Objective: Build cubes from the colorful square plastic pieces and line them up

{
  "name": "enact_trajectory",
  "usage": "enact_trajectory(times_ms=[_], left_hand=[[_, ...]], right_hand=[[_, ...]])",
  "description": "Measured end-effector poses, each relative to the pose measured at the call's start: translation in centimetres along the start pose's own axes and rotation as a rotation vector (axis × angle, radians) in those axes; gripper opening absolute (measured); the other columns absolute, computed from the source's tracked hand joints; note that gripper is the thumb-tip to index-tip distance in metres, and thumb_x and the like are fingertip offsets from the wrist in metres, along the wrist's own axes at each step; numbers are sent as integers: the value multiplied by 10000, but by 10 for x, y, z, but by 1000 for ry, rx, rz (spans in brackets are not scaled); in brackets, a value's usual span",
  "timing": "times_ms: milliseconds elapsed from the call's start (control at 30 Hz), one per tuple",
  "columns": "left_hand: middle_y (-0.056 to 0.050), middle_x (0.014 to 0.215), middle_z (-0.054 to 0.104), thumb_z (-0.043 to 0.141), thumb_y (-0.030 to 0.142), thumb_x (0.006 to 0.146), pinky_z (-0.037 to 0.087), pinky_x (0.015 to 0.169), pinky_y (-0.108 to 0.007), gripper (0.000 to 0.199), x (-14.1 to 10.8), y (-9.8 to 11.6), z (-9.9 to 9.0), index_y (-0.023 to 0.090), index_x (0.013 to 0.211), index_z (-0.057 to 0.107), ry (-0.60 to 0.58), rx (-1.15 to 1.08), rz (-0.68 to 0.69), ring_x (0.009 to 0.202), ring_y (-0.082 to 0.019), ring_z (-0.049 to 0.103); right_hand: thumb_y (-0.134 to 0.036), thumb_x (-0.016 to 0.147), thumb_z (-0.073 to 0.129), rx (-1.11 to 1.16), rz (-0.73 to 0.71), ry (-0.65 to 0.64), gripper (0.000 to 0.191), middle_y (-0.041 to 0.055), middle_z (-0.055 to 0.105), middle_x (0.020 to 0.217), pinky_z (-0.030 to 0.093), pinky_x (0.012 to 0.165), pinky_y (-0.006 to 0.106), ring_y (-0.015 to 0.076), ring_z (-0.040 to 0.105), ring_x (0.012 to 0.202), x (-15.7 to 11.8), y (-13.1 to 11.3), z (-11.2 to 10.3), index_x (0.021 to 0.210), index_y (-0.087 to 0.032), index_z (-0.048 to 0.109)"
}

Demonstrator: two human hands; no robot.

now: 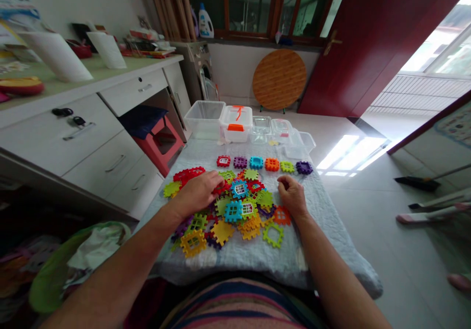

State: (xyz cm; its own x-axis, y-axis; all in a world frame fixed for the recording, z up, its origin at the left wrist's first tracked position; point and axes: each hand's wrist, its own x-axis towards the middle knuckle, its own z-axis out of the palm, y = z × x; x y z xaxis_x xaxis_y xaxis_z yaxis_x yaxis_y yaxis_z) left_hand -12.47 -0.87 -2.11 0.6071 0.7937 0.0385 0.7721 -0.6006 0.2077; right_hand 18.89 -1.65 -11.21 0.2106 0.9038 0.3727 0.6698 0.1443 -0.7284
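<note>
Looks like the sorting step: left hand [206, 187] is in the pile [223, 206] at its far left part, fingers bent down by a red tile [222, 187]; can't tell if they grip it. Right hand [293, 194] sits at the pile's right edge, fingers curled, contents hidden, can't tell. Row [272, 164] of six single tiles lies beyond the pile. Next move likely calls for pinching one tile and lifting it free.
</note>
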Motion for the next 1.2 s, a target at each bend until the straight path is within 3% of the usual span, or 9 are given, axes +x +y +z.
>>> enact_trajectory(times_ms=[100,167,367,467,700,867,967,1067,1200], left_hand=[[-71,1120,629,625,161,723,454,949,-339,375,-12,-12,-12,203,1095,604,-111,-144,26,1064,-227,589],[-68,1167,636,613,228,737,444,989,-339,404,-18,-26,-22,209,1140,601,-103,-225,-5,1103,-228,589],[-96,1131,670,484,312,759,489,928,-361,403,-24,-95,-30,163,1105,627,156,-192,-414,1009,-250,635],[-115,1120,675,468,285,718,484,940,-344,412,-21,-120,-20,144,1063,645,124,-124,-542,1039,-261,639],[-135,1211,654,551,355,629,471,975,-340,545,-17,-136,-3,146,1129,611,-46,-219,-515,1139,-281,612],[-65,966,712,594,305,542,529,790,-313,526,-11,-150,1,179,1052,610,-205,-379,-508,942,-254,672],[-54,914,716,593,301,524,524,737,-306,541,-8,-154,1,177,1050,612,-192,-377,-503,863,-246,676],[-41,842,723,537,300,549,515,713,-297,426,-7,-158,-3,185,944,647,-154,-352,-501,815,-237,677],[-40,827,729,468,263,598,509,717,-290,340,-1,-162,-9,186,860,671,-23,-316,-517,798,-220,676]], right_hand=[[-284,742,487,11,0,-4,210,29,663,681,445,652,293,167,554,589,0,-1,-1,790,-183,666],[-285,740,487,12,-1,-6,212,32,665,682,449,658,299,173,565,602,0,-3,-1,787,-184,667],[-305,740,502,-1,10,-12,224,37,666,684,446,639,306,175,557,583,0,-2,-2,806,-179,675],[-321,743,508,4,15,-12,226,35,661,673,443,630,305,176,557,581,0,1,-1,804,-180,674],[-324,743,509,-5,5,-10,231,34,661,665,441,615,300,172,549,566,0,2,0,802,-178,678],[-328,747,509,-7,6,-3,227,32,658,655,440,603,298,169,541,549,0,1,0,797,-182,676],[-326,747,510,-8,2,-2,218,30,656,654,439,600,298,170,542,550,-1,0,-1,795,-186,670],[-322,748,506,-1,0,1,211,25,651,644,438,596,296,168,534,545,-2,-1,-2,792,-191,665],[-315,750,501,2,2,-1,211,22,645,636,439,600,298,164,523,536,-2,-2,-2,788,-190,666]])
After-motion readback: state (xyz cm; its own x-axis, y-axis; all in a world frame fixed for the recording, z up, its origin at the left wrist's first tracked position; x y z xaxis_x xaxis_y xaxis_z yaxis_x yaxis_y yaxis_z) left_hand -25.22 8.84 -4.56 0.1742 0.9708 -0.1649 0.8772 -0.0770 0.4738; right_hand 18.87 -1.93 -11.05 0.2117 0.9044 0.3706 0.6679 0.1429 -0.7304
